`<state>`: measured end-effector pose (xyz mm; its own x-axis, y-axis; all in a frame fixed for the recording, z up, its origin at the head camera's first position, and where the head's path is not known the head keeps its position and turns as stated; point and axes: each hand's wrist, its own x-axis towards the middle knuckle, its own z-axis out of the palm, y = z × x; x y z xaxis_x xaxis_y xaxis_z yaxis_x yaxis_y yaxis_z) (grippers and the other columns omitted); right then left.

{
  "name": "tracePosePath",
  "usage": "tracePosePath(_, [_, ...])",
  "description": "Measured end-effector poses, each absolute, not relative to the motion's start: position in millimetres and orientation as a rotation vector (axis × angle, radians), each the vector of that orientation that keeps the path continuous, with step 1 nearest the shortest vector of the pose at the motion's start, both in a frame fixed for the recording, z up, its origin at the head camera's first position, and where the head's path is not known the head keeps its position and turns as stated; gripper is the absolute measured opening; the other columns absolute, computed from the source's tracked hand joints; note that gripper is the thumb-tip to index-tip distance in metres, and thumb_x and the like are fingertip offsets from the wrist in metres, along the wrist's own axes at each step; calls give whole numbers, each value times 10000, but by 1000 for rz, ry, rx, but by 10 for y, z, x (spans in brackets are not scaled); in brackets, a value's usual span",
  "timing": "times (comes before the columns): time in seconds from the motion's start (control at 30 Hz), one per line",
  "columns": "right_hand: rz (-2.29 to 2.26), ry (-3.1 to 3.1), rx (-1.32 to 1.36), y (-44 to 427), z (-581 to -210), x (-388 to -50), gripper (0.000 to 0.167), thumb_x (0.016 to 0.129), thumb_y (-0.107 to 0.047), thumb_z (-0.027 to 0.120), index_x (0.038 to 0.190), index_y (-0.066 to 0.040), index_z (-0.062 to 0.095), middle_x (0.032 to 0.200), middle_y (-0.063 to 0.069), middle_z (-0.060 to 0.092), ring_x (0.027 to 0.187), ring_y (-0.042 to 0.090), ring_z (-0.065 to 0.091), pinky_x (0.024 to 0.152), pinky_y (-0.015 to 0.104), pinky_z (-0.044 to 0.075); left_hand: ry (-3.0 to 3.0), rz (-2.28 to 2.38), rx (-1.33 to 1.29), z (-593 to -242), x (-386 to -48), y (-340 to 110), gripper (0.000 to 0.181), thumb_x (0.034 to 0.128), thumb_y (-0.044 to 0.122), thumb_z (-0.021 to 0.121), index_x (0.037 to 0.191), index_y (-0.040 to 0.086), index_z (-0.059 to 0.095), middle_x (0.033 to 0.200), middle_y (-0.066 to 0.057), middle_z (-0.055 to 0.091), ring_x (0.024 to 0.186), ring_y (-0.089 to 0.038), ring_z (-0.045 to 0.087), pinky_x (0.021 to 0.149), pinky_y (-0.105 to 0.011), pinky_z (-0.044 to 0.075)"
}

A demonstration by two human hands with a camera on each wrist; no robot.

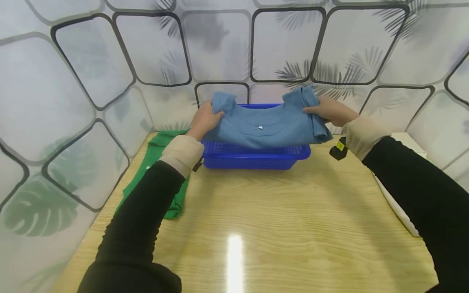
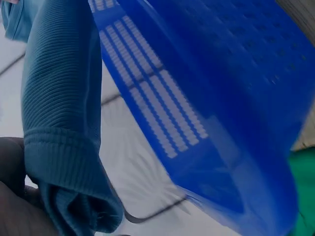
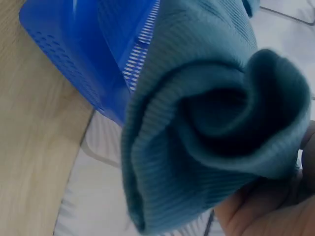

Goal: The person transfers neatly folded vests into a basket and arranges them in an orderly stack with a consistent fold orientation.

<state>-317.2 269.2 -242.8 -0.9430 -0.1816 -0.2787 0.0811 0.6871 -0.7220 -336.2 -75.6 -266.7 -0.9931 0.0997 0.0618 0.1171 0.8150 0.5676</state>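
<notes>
A folded blue T-shirt (image 1: 253, 130) is held up above a blue plastic basket (image 1: 253, 162), its neckline and small white label facing me. My left hand (image 1: 205, 120) pinches the shirt at its left shoulder, and my right hand (image 1: 331, 110) grips the right side. In the left wrist view, a ribbed sleeve end (image 2: 61, 147) hangs beside the fingers, with the basket's slotted wall (image 2: 152, 98) behind. The right wrist view has the rolled fabric (image 3: 197, 128) covering part of the right hand (image 3: 275, 206). The shirt hides most of the basket's inside.
A folded green garment (image 1: 177, 199) lies on the wooden table (image 1: 278, 219) at the left, partly behind my left arm. At the right edge a white flat object (image 1: 399, 203) is partly covered by my right arm. A patterned wall covering (image 1: 220, 44) rises behind the basket.
</notes>
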Motion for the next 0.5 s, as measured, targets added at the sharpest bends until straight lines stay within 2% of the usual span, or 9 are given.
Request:
tracePosePath(0.17, [-1143,2499,-46,2495,-2501,-3357,717,992,-288,434,1490,30,27,1520,266,190,1378,408,280,1091,507,330,-2979,-941,-175,-2753,-3533,-877,647,955,289,523,1443,-42,258,1468,-220,362,1361,-353,351,1124,-429,305])
tracePosePath(0.27, [-1127,2481,-59,2354,-2566,-3452,681,995,-219,429,1484,49,38,1514,277,199,1372,413,290,1087,502,339,-3017,-905,-162,-2872,-3778,-968,685,938,310,553,1453,-30,257,1481,-202,353,1370,-341,343,1135,-426,289])
tracePosePath(0.43, [-1039,2471,-44,2143,-2693,-3565,625,987,-153,432,1453,102,103,1457,309,259,1329,429,346,1062,496,375,-2992,-826,-120,-3577,-4726,-1200,819,849,347,666,1465,10,246,1450,-193,405,1324,-333,409,1103,-403,338])
tracePosePath(0.5, [-955,2496,-37,2082,-2732,-3588,623,984,-147,437,1443,117,109,1446,315,262,1323,438,347,1050,505,385,-2965,-845,-89,-3852,-4998,-1243,829,827,321,693,1454,29,235,1418,-210,434,1284,-349,448,1067,-413,376])
